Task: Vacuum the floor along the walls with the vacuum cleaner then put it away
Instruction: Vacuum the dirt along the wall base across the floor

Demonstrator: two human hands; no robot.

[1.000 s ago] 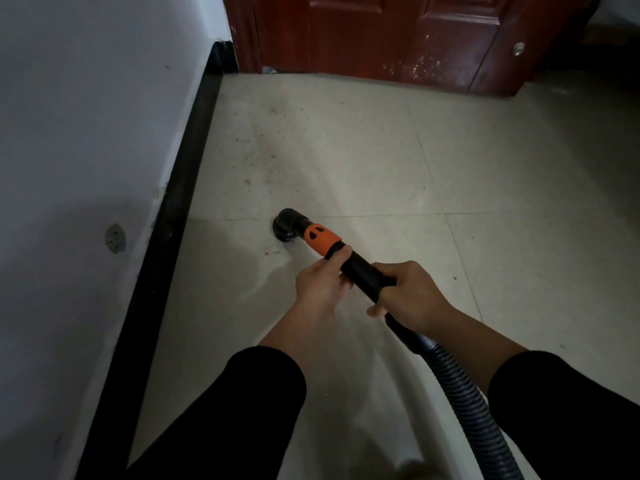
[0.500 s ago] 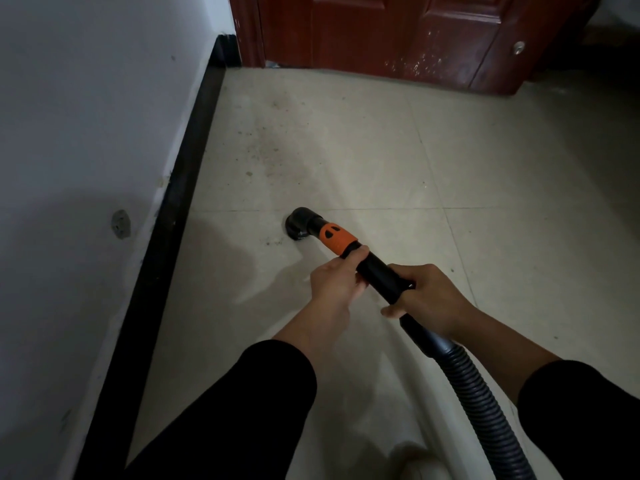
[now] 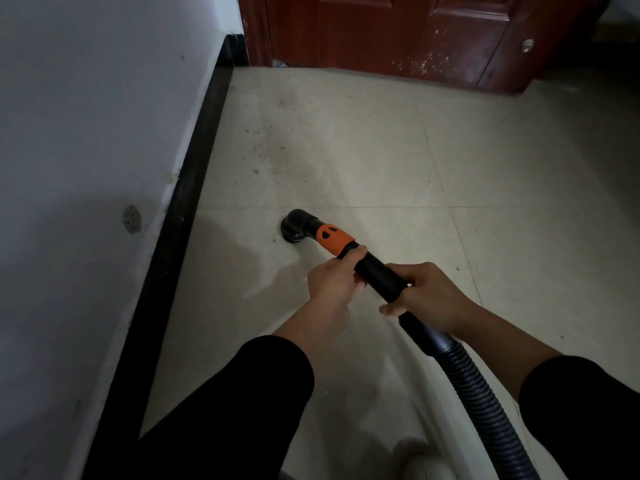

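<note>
Both hands hold the black vacuum wand (image 3: 379,273). My left hand (image 3: 330,284) grips it just behind the orange collar (image 3: 334,240). My right hand (image 3: 427,296) is wrapped around it further back, where the ribbed grey hose (image 3: 481,400) begins. The round black nozzle (image 3: 296,228) rests on the beige tiled floor (image 3: 363,157), a short way right of the black baseboard (image 3: 180,223) under the white wall (image 3: 86,116). Dust specks lie on the tile ahead of the nozzle.
A dark red wooden door (image 3: 408,32) closes the far end, with a small metal stop (image 3: 527,44) at its right. A round grey patch (image 3: 131,220) marks the wall. A pale shoe tip (image 3: 427,467) shows at the bottom edge.
The view has shifted a little, and the nozzle and both hands have edged forward and right along the floor towards the tile seam. My grip on the wand is unchanged.
</note>
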